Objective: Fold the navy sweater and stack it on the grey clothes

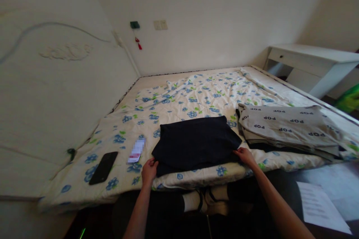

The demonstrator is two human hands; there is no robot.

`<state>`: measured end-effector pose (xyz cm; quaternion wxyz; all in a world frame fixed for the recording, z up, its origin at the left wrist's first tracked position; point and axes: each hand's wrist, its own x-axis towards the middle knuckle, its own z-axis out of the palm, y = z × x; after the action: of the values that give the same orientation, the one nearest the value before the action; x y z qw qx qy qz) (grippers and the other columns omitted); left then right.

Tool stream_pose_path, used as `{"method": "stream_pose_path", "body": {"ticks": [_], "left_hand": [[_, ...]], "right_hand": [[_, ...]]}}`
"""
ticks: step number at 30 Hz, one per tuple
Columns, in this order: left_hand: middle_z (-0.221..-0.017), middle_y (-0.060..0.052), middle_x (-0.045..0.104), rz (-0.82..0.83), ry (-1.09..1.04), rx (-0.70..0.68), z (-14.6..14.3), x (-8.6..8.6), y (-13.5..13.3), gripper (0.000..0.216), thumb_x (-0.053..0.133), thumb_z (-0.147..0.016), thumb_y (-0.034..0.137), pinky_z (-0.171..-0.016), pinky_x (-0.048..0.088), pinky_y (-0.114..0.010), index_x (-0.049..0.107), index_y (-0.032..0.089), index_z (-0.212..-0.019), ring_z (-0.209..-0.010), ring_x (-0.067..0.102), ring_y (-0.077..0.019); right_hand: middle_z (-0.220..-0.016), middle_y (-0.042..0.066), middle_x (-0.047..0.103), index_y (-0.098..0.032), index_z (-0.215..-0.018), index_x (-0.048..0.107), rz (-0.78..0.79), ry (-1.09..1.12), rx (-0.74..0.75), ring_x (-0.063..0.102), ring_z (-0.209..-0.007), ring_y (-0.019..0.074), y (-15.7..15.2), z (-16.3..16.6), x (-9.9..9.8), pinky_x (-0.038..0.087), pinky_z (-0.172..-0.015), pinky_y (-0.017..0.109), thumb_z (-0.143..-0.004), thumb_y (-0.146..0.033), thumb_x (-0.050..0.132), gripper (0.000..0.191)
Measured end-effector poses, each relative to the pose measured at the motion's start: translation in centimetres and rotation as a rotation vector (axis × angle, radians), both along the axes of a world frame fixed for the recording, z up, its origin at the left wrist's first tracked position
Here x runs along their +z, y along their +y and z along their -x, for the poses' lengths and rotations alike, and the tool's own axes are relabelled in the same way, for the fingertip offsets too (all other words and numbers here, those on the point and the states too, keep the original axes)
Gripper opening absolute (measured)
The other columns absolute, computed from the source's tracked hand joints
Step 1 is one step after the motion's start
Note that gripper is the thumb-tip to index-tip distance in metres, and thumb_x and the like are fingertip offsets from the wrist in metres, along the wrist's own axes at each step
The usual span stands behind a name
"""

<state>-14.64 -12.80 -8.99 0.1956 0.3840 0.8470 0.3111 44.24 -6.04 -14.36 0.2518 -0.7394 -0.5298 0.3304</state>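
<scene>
A dark navy folded garment (193, 143) lies flat on the floral bed sheet (193, 101) in front of me; its exact kind cannot be made out. At its near left corner, my left hand (149, 171) pinches the fabric edge between thumb and fingers. My right hand (245, 155) grips the near right corner in the same way. To the right sits a stack of folded clothes, topped by a grey piece printed with "POP" (283, 121).
A black phone (103, 168) and a small printed slip (137, 150) lie on the bed at left. A white desk (311, 59) stands at the far right. One paper sheet (321, 205) is by my right leg. The headboard (56, 101) rises on the left.
</scene>
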Motion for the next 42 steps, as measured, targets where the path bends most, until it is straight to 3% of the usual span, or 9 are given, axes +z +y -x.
{"method": "stream_pose_path", "body": {"ticks": [5,10,14,16,22,27,31,36,42], "left_hand": [[-0.124,-0.018,0.079,0.028,0.214,-0.110,-0.7,0.3,0.5,0.071,0.072,-0.087,0.029,-0.101,0.061,-0.048,0.059,0.014,-0.155,-0.114,0.077,-0.0344],[-0.156,-0.022,0.062,-0.127,0.390,-0.240,-0.1,1.8,1.7,0.083,0.071,-0.080,0.020,-0.118,0.055,-0.050,0.057,0.016,-0.162,-0.139,0.067,-0.0357],[-0.141,-0.013,0.076,-0.189,0.422,-0.477,0.5,3.1,2.7,0.046,0.064,-0.077,0.012,-0.126,0.049,-0.049,0.082,0.024,-0.118,-0.138,0.068,-0.0334],[-0.123,-0.012,0.083,-0.180,0.329,-0.448,0.2,3.5,3.2,0.035,0.059,-0.080,0.015,-0.119,0.054,-0.046,0.081,0.024,-0.106,-0.125,0.074,-0.0320],[-0.102,-0.004,0.086,-0.158,-0.035,-0.358,-1.5,3.0,3.1,0.028,0.055,-0.079,0.019,-0.098,0.063,-0.037,0.073,0.026,-0.099,-0.105,0.081,-0.0267],[-0.119,-0.009,0.081,-0.249,0.113,-0.371,-2.5,1.2,1.2,0.048,0.057,-0.075,0.014,-0.110,0.061,-0.043,0.074,0.023,-0.119,-0.117,0.078,-0.0282],[-0.124,-0.013,0.078,-0.274,0.210,-0.362,-2.8,0.8,0.5,0.041,0.057,-0.079,0.014,-0.117,0.057,-0.044,0.076,0.021,-0.114,-0.123,0.075,-0.0303],[-0.103,-0.010,0.082,-0.170,0.126,-0.141,-1.9,0.8,0.4,0.029,0.053,-0.093,0.021,-0.090,0.061,-0.039,0.075,0.021,-0.111,-0.099,0.079,-0.0300],[-0.100,-0.008,0.085,-0.152,0.092,-0.135,-1.3,0.5,0.3,0.027,0.055,-0.091,0.022,-0.088,0.059,-0.034,0.078,0.024,-0.106,-0.097,0.080,-0.0268]], "right_hand": [[-0.073,0.003,0.074,-0.024,-0.086,0.072,0.065,0.349,-0.078,0.075,-0.070,0.0253,-0.7,-0.2,-0.6,0.059,-0.067,0.035,-0.077,-0.047,0.082,0.026],[-0.106,0.004,0.079,-0.028,-0.137,0.062,-0.163,0.756,-0.391,0.082,-0.088,0.0242,-0.3,0.4,-0.4,0.070,-0.082,0.037,-0.077,-0.053,0.081,0.068],[-0.115,0.006,0.077,-0.028,-0.152,0.060,-0.239,0.565,-0.313,0.081,-0.100,0.0275,-0.5,0.4,-0.3,0.068,-0.093,0.042,-0.075,-0.065,0.082,0.087],[-0.118,0.008,0.076,-0.027,-0.150,0.066,-0.237,0.386,-0.206,0.080,-0.102,0.0283,-0.6,0.4,-0.1,0.065,-0.097,0.043,-0.075,-0.064,0.081,0.085],[-0.149,0.014,0.066,-0.023,-0.151,0.068,-0.279,0.135,-0.108,0.076,-0.111,0.0270,-0.5,0.9,-0.6,0.061,-0.104,0.042,-0.079,-0.037,0.064,0.074],[-0.176,0.013,0.044,-0.025,-0.161,0.063,-0.324,-0.052,-0.075,0.068,-0.137,0.0313,-0.5,1.5,-1.5,0.058,-0.114,0.043,-0.081,-0.028,0.062,0.080],[-0.156,0.011,0.066,-0.026,-0.150,0.074,-0.300,-0.172,0.004,0.067,-0.139,0.0309,1.1,1.0,-0.2,0.054,-0.117,0.038,-0.077,-0.015,0.062,0.074],[-0.114,0.015,0.083,-0.023,-0.132,0.084,-0.161,-0.167,-0.096,0.078,-0.112,0.0332,3.8,1.0,2.0,0.055,-0.101,0.038,-0.084,-0.012,0.057,0.056],[-0.111,0.012,0.086,-0.023,-0.124,0.087,-0.131,-0.056,-0.053,0.079,-0.114,0.0317,3.3,2.2,1.0,0.055,-0.102,0.035,-0.078,-0.011,0.059,0.056]]}}
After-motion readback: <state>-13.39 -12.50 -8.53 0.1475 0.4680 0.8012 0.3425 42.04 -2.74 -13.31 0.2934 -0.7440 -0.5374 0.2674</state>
